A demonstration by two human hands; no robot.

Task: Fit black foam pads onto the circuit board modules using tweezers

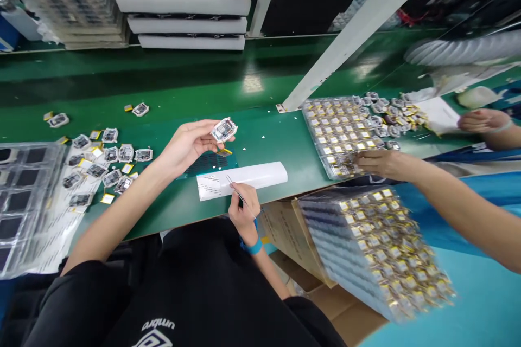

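Note:
Raised over the green bench, my left hand (189, 143) grips a small white-framed electronic module (224, 130) by its edge. A yellow-edged battery (224, 152) hangs just below that module. My right hand (244, 209) is closed around a pair of tweezers (237, 188), their tips above a white label sheet (260, 175). Rows of small printed labels show at the sheet's left end. Under my left hand lies a dark patterned mat (205, 164), partly covered.
Loose modules with batteries (110, 153) lie to the left, beside a clear tray (24, 200). At right, a co-worker's hand (378, 164) touches a filled tray (337, 130). A white post (345, 43) slants over the bench. Stacked trays (378, 249) stand below the edge.

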